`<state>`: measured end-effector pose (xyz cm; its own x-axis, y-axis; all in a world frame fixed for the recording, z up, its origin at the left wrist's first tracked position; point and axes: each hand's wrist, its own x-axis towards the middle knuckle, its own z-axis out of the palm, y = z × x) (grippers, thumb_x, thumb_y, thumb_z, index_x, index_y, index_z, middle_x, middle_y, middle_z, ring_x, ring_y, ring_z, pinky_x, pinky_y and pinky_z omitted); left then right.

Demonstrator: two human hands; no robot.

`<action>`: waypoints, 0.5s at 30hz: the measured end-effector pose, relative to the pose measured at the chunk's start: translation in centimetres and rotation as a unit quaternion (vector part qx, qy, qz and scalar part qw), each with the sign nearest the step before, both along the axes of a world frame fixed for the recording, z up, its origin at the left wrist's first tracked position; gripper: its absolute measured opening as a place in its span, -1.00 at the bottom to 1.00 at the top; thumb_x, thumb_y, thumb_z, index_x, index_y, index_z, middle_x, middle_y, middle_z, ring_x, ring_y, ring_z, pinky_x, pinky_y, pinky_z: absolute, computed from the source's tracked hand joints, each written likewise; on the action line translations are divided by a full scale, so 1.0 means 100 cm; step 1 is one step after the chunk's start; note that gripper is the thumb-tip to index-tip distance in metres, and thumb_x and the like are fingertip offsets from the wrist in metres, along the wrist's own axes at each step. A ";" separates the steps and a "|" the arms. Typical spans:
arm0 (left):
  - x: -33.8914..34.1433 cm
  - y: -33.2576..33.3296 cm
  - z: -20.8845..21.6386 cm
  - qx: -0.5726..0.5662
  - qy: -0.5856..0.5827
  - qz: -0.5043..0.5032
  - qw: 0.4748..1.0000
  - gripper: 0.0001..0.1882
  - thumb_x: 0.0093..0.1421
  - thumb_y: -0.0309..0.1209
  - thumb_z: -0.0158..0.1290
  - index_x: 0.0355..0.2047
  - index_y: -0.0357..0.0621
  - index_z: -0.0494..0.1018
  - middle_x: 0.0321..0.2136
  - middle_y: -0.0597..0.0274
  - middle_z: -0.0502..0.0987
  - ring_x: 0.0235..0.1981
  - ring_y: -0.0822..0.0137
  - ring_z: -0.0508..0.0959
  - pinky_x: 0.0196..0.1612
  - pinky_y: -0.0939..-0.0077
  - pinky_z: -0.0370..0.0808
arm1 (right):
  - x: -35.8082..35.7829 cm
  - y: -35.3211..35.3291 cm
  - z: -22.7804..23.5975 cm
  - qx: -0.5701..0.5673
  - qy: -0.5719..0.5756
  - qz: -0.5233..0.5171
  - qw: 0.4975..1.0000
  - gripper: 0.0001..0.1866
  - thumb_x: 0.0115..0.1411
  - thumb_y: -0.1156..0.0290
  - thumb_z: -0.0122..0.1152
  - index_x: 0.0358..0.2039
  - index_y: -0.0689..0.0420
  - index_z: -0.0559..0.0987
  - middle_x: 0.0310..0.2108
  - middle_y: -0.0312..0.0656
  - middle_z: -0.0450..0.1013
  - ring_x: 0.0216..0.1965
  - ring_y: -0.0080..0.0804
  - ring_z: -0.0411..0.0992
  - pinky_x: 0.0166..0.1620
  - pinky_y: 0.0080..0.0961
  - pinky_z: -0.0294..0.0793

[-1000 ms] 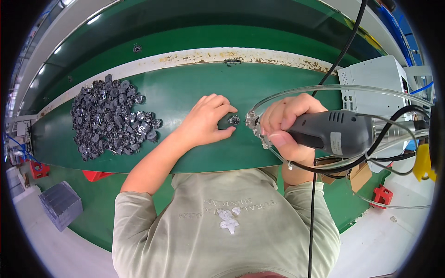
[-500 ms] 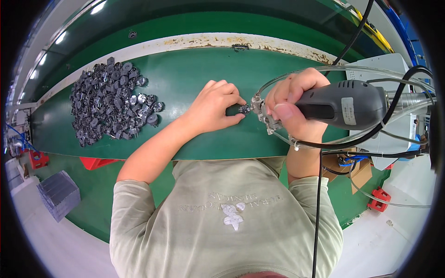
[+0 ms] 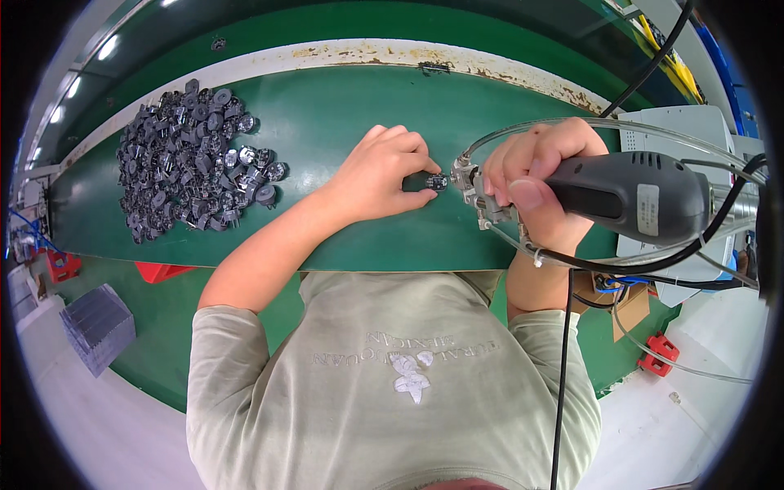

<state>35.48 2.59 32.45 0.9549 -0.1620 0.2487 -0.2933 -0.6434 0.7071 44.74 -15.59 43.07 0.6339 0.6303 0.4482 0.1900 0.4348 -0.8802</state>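
My left hand (image 3: 380, 178) pinches a small black part with shiny metal bits (image 3: 437, 182) between thumb and fingers, just above or on the green tabletop. Facing it, my right hand (image 3: 539, 175) wraps round the front of a dark grey electric screwdriver (image 3: 629, 196) that lies roughly level. The screwdriver's metal head (image 3: 480, 192) points left at the pinched part, with a small gap between them. A clear tube (image 3: 653, 135) and a black cable run to the tool from the right.
A heap of similar dark parts (image 3: 192, 159) lies on the left of the green table (image 3: 318, 106). A worn white rail (image 3: 327, 54) bounds its far edge. At the right stand a light grey machine (image 3: 678, 135) and a cardboard box (image 3: 629, 310); a black cable (image 3: 563, 367) hangs in front of me.
The screwdriver and my right hand have shifted right, widening the gap to the part. My left hand still holds the part, now more exposed. The whole view has tilted slightly.
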 end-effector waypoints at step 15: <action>0.003 0.002 -0.006 0.017 -0.024 0.000 1.000 -0.73 -0.03 -0.26 0.36 -0.31 -0.04 0.67 -0.39 0.37 0.51 -0.25 0.28 0.47 -0.17 0.35 0.31 | -0.005 0.006 0.006 -0.140 -0.063 -0.018 0.988 -0.74 0.17 0.60 0.22 -0.46 0.14 0.28 -0.63 -0.23 0.32 -0.64 -0.48 0.30 -0.50 -0.43 0.45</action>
<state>35.73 2.76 31.89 0.9423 -0.1701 0.2884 -0.3256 -0.6667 0.6705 44.24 -14.96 43.71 0.6088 0.7182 0.3370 0.3172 0.1690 -0.9332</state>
